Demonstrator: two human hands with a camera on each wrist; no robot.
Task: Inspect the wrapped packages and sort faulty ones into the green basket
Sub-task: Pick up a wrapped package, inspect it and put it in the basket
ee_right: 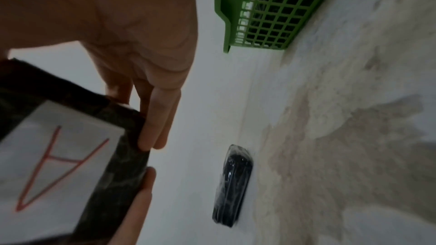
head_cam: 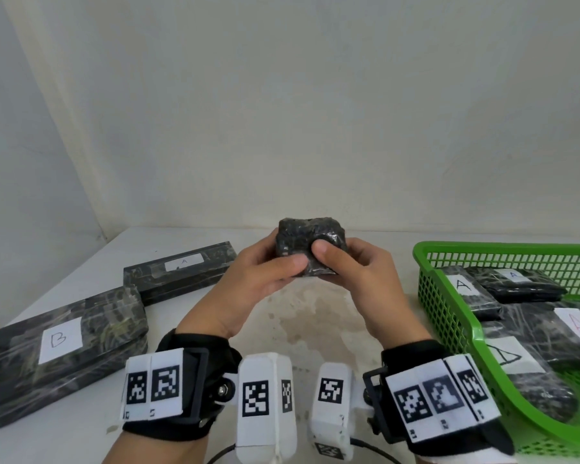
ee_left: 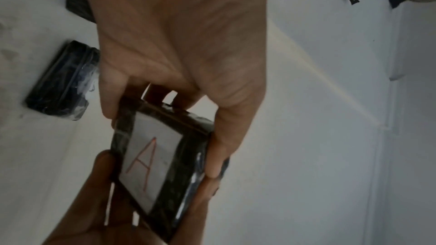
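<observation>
Both hands hold one small wrapped package (head_cam: 310, 251) up off the table (head_cam: 302, 323), left hand (head_cam: 248, 286) and right hand (head_cam: 365, 283) pinching its sides, thumbs on the near face. Its far face has a white label with a red A (only the wrist views show it). It looks light and stiff, with shiny, slippery wrap, so gripping the edges seems best. At 3 o'clock sits the green basket (head_cam: 449, 316), with packages already inside.

bare table (head_cam: 302, 316) lies between the boxes (head_cam: 61, 349) and green basket (head_cam: 449, 316).
</observation>
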